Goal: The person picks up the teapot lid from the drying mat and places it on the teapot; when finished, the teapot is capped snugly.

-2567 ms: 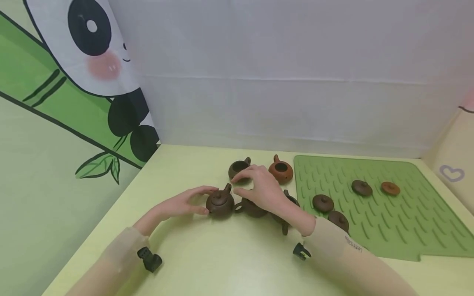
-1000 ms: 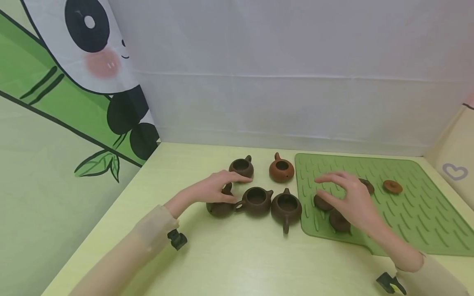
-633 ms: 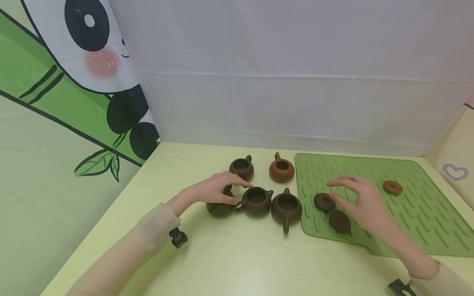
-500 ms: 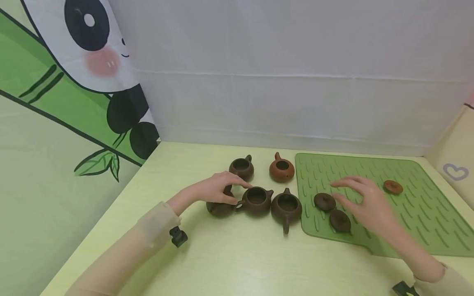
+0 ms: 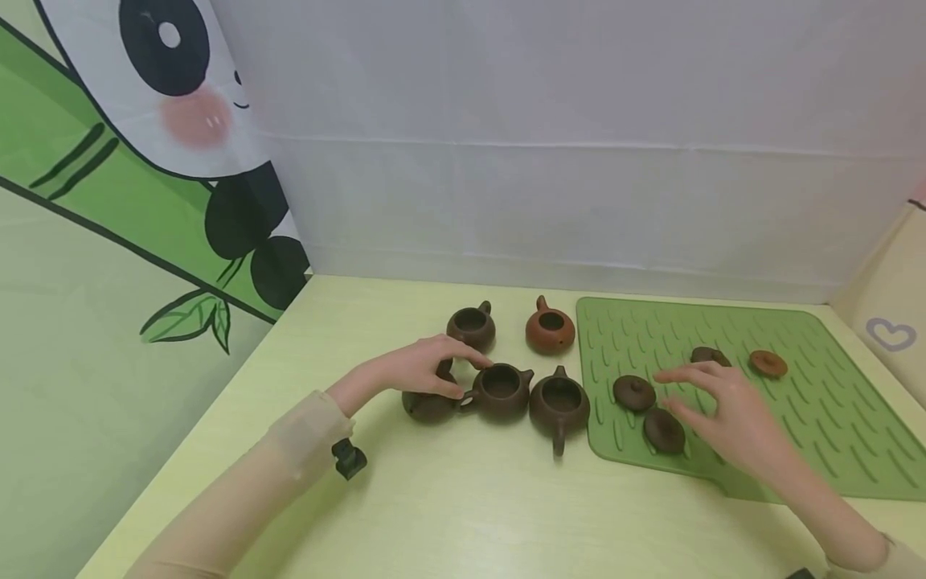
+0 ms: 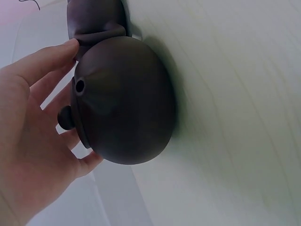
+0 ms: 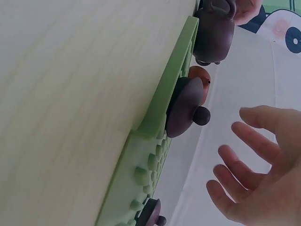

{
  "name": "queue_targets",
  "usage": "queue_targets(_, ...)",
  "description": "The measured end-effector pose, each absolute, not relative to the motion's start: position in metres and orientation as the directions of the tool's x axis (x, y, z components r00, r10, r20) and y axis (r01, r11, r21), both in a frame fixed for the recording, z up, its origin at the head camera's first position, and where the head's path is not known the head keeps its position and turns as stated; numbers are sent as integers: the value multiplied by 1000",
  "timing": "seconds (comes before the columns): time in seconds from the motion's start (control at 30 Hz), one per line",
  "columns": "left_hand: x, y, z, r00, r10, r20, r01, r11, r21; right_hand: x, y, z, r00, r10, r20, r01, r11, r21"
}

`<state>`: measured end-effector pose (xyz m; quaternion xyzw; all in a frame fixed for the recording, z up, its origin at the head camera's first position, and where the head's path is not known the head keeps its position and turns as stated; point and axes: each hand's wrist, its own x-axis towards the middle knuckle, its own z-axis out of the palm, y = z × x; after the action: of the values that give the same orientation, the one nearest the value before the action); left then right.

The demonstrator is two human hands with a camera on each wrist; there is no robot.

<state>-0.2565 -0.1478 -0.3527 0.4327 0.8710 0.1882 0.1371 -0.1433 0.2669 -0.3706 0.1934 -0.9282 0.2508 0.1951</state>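
My left hand (image 5: 423, 368) arches over a small dark brown teapot (image 5: 428, 408) with its lid on. In the left wrist view, its spread fingers surround the knobbed lid (image 6: 67, 117); the fingertips behind the pot are partly hidden. Beside it stands a lidless dark teapot (image 5: 501, 392), then another lidless one (image 5: 560, 404) with its handle toward me. My right hand (image 5: 734, 410) hovers over the green mat with fingers parted and nothing held. Nearest to it lie a dark lid (image 5: 634, 394) and a second dark lid (image 5: 664, 432).
Farther back stand a lidless brown teapot (image 5: 471, 326) and a reddish-brown one (image 5: 550, 330). The ridged green mat (image 5: 810, 418) also carries a dark lid (image 5: 709, 355), partly behind my right hand, and a reddish-brown lid (image 5: 768, 364). A white cloth backdrop (image 5: 550, 209) rises behind the table.
My right hand has gone from above the teapots to the mat on the right, then slightly farther right and down. My left hand has shifted from the lidded teapot's left side to over it.
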Motion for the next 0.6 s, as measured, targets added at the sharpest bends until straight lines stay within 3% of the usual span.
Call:
queue_targets(0.4,-257,-146,-351,-576,814,-78,677,528,512,-138,280,-379,-900,-308,308,-414,823,-388)
queue_targets(0.6,-257,-146,-352,-577,812,-82,670,529,521,-139,283,-382,-895,-327,304,-427,827,-365)
